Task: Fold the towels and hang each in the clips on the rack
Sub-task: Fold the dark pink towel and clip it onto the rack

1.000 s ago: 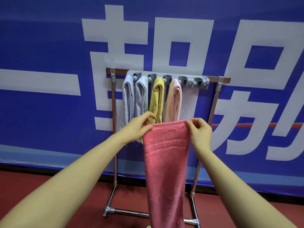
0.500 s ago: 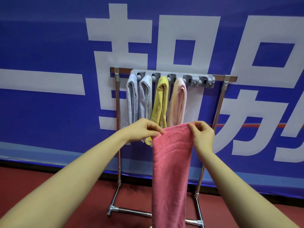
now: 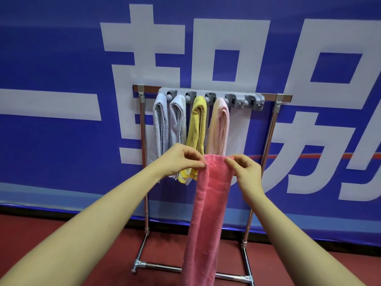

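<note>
A long pink towel hangs folded into a narrow strip in front of the rack. My left hand pinches its top left corner and my right hand pinches its top right corner. A grey clip bar runs along the rack's top rail. In its clips hang two grey towels, a yellow towel and a pale pink towel. The clips at the bar's right end hold nothing.
A blue banner with large white characters fills the wall behind the rack. The rack's chrome base bars rest on a dark red floor.
My hands have drawn closer together, so the pink towel's top edge is narrower than before. The view has shifted nearer to the rack.
</note>
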{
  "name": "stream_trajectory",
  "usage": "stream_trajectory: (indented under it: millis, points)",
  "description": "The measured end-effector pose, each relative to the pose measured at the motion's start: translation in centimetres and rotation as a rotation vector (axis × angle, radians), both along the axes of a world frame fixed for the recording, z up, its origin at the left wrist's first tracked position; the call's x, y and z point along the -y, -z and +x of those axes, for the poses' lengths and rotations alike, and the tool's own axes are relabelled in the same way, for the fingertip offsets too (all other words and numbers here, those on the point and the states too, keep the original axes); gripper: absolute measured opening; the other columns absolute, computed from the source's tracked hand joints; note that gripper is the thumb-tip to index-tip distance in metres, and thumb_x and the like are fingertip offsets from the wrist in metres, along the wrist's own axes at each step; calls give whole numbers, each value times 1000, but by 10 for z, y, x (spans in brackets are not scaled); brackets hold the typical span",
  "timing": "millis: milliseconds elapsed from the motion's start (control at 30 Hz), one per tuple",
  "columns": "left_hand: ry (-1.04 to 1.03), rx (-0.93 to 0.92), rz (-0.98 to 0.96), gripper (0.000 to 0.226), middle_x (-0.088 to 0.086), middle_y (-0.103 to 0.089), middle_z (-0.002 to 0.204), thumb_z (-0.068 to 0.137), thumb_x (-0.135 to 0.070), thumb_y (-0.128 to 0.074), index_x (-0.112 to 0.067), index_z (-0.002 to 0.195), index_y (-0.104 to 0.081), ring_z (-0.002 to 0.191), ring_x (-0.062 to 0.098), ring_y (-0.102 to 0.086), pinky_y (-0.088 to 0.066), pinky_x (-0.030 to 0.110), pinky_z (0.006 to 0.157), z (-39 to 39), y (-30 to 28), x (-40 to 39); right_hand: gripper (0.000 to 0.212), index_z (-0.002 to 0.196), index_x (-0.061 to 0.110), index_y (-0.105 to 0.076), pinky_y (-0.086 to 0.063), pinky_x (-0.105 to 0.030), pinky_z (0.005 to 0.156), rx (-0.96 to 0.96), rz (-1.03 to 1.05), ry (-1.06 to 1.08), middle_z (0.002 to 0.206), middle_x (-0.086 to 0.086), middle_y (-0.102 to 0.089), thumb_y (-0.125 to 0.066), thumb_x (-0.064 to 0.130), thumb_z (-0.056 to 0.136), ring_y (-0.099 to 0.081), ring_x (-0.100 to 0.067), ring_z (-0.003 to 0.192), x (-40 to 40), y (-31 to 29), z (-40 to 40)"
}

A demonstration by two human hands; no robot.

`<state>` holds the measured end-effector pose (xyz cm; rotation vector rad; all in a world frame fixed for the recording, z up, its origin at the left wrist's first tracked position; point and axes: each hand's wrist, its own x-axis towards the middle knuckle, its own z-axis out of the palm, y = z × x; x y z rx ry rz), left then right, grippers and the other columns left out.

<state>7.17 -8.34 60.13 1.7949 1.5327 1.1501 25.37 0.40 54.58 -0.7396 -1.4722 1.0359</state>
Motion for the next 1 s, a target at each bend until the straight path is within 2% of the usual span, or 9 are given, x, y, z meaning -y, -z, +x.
stream_trajectory:
  millis: [167, 300, 367, 433, 500, 567, 733, 900, 1000]
  points:
    - [-76, -98, 154, 3, -3, -52, 95, 81, -17, -71, -17, 85, -70, 71, -10, -49, -40, 9, 73, 9, 5, -8, 6, 81, 17, -72, -53, -19, 69, -5, -8, -74, 75, 5, -71, -69, 12, 84, -65, -5, 73, 4, -6, -3]
    - [-69, -102, 207, 3, -4, -44, 115, 85, -18, -67, -18, 88, -67, 103, -7, -43, -30, -3, 83, 15, 9, -14, 4, 85, 15, -75, -56, -24, 73, -36, -44, -156, 81, -3, -74, -72, 14, 82, -68, -14, 80, 10, -11, -7]
    - [-44, -82, 226, 4, -2, -47, 118, 87, -16, -65, -17, 90, -66, 109, -2, -45, -33, 3, 90, 16, 9, -16, 7, 86, 13, -76, -57, -26, 75, -65, -74, -189, 84, -7, -74, -73, 15, 80, -69, -17, 82, 12, -13, -8]
    - [-3, -54, 221, 4, 0, -51, 112, 89, -15, -61, -14, 92, -63, 107, 6, -51, -40, 19, 97, 18, 10, -18, 8, 87, 13, -76, -57, -26, 73, -82, -96, -218, 84, -8, -75, -73, 14, 80, -70, -18, 81, 13, -15, -9]
    - [33, -29, 177, 3, 2, -54, 105, 93, -17, -55, -16, 94, -58, 98, 12, -55, -48, 34, 92, 20, 9, -17, 9, 88, 12, -76, -55, -23, 70, -101, -118, -235, 84, -8, -75, -72, 13, 80, -70, -16, 78, 14, -16, -9]
    - [76, -30, 127, 5, 3, -54, 97, 96, -20, -49, -24, 94, -52, 87, 11, -55, -52, 39, 81, 23, 8, -16, 13, 92, 8, -76, -55, -22, 69, -117, -135, -257, 85, -10, -74, -72, 12, 81, -69, -16, 77, 14, -17, -8]
    - [62, -185, 140, 2, -3, -46, 80, 98, -22, -43, -21, 97, -45, 68, 3, -44, -39, 14, 62, 25, 10, -17, 14, 95, 8, -75, -57, -26, 74, -80, -124, -287, 90, -11, -74, -69, 13, 83, -69, -20, 83, 12, -15, -4]
    - [-23, -213, 186, 7, -7, -46, 75, 97, -23, -47, -17, 99, -48, 65, 2, -43, -36, 14, 60, 24, 15, -20, 23, 109, 10, -72, -54, -25, 86, 22, -54, -334, 101, -4, -74, -66, 12, 86, -68, -16, 99, 13, -10, 0]
    - [-31, -214, 202, 9, -9, -46, 73, 96, -22, -50, -14, 100, -51, 63, 1, -43, -36, 12, 59, 24, 16, -21, 27, 108, 19, -71, -53, -19, 85, 75, 0, -320, 99, 3, -74, -67, 5, 85, -67, -8, 99, 17, -9, -2]
